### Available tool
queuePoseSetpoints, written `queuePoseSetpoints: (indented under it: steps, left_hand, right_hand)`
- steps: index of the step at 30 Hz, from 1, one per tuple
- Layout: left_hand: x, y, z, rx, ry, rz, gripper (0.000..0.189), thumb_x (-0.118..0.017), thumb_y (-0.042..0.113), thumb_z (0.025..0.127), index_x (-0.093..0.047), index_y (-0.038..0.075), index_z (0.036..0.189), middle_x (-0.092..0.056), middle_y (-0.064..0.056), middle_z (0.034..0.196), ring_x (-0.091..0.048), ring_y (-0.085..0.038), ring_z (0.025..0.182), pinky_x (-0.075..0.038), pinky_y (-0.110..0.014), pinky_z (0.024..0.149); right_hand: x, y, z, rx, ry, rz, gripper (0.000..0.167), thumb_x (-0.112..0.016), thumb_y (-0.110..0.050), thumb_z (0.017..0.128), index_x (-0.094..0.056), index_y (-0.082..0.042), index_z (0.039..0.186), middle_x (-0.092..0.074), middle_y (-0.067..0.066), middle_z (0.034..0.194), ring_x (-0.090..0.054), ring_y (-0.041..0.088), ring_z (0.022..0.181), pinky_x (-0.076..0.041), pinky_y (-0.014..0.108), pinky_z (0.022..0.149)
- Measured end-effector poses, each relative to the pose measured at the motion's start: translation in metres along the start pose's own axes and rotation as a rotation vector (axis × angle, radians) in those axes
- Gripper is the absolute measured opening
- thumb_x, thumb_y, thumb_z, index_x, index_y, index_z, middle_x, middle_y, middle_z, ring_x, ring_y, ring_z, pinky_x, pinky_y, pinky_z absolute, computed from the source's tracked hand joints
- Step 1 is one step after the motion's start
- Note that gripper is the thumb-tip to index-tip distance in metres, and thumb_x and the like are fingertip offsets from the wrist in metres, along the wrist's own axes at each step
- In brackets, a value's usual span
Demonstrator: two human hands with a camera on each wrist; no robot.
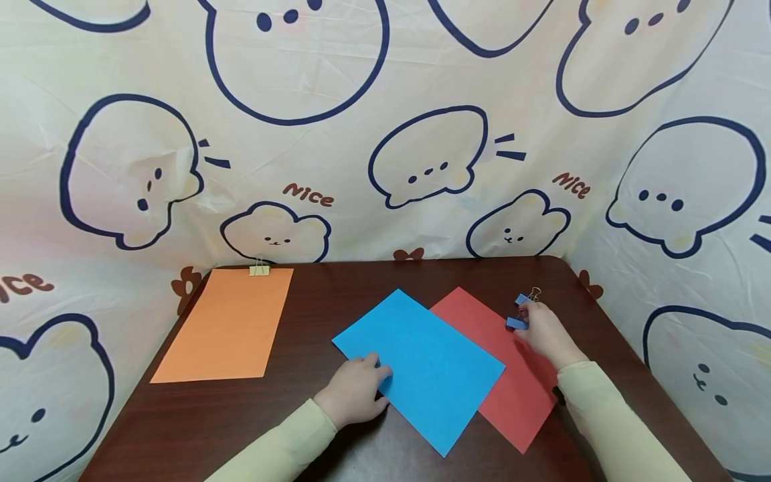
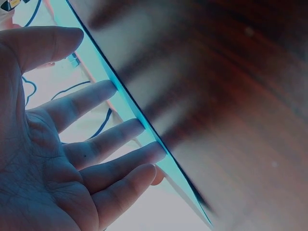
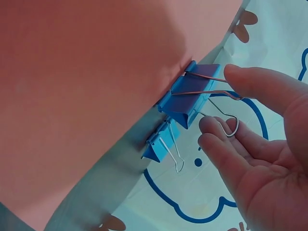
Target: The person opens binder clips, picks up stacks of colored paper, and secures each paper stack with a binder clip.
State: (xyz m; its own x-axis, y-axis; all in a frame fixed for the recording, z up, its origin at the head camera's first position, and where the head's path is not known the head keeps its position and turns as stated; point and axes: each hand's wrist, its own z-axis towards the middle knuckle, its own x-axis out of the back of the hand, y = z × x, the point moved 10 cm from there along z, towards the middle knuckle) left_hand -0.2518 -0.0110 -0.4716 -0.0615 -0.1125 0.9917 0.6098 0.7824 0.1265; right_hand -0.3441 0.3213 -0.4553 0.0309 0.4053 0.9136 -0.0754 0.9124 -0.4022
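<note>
My right hand (image 1: 545,338) pinches the wire handles of a blue binder clip (image 3: 192,91), thumb on one side and fingers on the other. The clip's blue body lies at the edge of the red sheet (image 1: 518,402). Just beyond it is a smaller blue binder clip (image 3: 161,142) with its wire handles sticking out. My left hand (image 1: 354,391) rests at the near left edge of the blue sheet (image 1: 421,361). Its spread fingers reach that edge in the left wrist view. The blue sheet overlaps part of the red one.
An orange sheet (image 1: 225,328) lies at the left of the dark wooden table (image 1: 313,294), with a pale yellow binder clip (image 1: 260,270) on its far edge. A cloth with bear drawings (image 1: 421,80) hangs behind the table and along both sides.
</note>
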Motion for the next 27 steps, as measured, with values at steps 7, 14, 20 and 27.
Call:
queuePoseSetpoints:
  steps: [7,14,20,27]
  left_hand:
    - [0.000,0.001,0.000,-0.004,0.004,0.003,0.041,-0.079,0.035,0.088,-0.072,0.014,0.122,-0.064,-0.009,0.106,-0.059,-0.021,0.075,-0.055,-0.036,0.071]
    - [0.000,0.001,0.001,-0.007,0.022,-0.002,0.038,-0.078,0.034,0.089,-0.073,0.013,0.121,-0.064,-0.009,0.105,-0.059,-0.021,0.074,-0.055,-0.035,0.070]
    - [0.005,0.002,0.001,-0.007,0.057,-0.016,0.031,-0.076,0.029,0.092,-0.074,0.012,0.117,-0.065,-0.009,0.102,-0.061,-0.023,0.075,-0.057,-0.035,0.069]
    - [0.009,0.004,0.001,-0.003,0.072,0.000,0.028,-0.077,0.029,0.092,-0.074,0.011,0.114,-0.065,-0.009,0.100,-0.061,-0.023,0.075,-0.057,-0.036,0.068]
  right_hand:
    - [0.003,0.000,-0.003,0.000,0.019,0.017,0.045,-0.078,-0.004,0.090,-0.056,0.013,0.125,-0.060,0.030,0.116,-0.066,0.042,0.105,-0.057,0.055,0.092]
    - [0.011,-0.002,-0.006,0.001,0.054,0.025,0.046,-0.075,-0.013,0.095,-0.055,0.014,0.126,-0.059,0.030,0.116,-0.065,0.041,0.104,-0.057,0.055,0.091]
    - [0.014,-0.008,-0.009,0.007,0.079,0.034,0.049,-0.071,-0.017,0.098,-0.050,0.015,0.128,-0.056,0.031,0.118,-0.064,0.040,0.103,-0.057,0.054,0.091]
    - [0.017,-0.019,-0.013,0.035,0.103,0.045,0.048,-0.073,-0.015,0.097,-0.049,0.013,0.127,-0.055,0.029,0.116,-0.064,0.040,0.103,-0.057,0.054,0.090]
